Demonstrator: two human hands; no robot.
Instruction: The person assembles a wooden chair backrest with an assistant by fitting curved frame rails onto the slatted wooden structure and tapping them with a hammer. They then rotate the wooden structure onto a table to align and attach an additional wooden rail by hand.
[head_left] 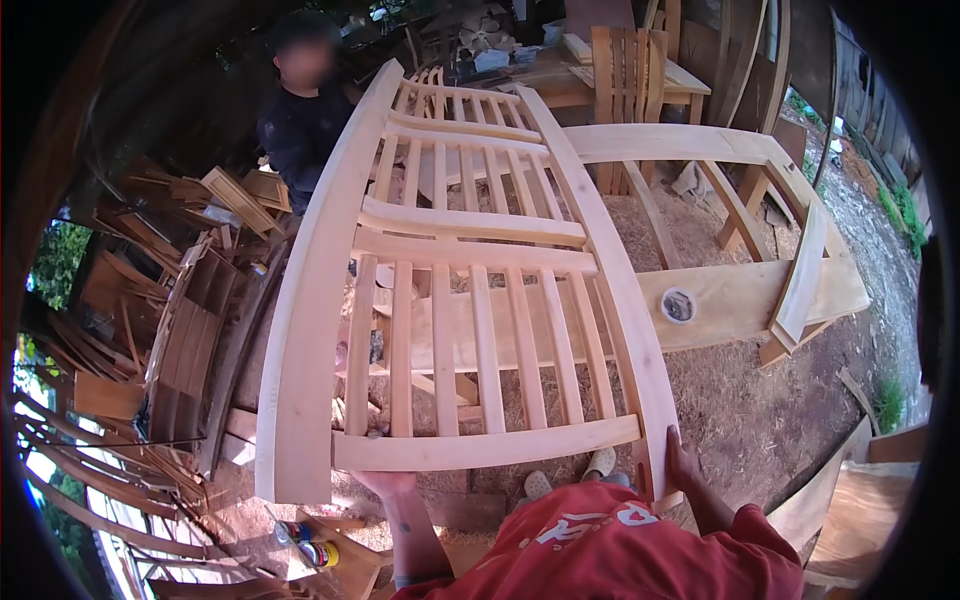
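Observation:
A long slatted frame of pale bare wood (475,251) stretches away in front of me, tilted, with two long side pieces, cross rails and several slats. My left hand (385,482) grips its near cross rail from below, close to the wide left side piece; the fingertips partly show behind the rail between the slats. On the right, my right hand (683,464) is closed around the near end of the narrower side piece, its fingers partly hidden.
Another person (305,130) stands beyond the frame's left side. Behind and right is a wooden framework (730,295) with a round container (678,305) on its board. Scrap wood (190,300) is piled left. Cans (320,553) sit low left. A slatted chair (628,100) stands behind.

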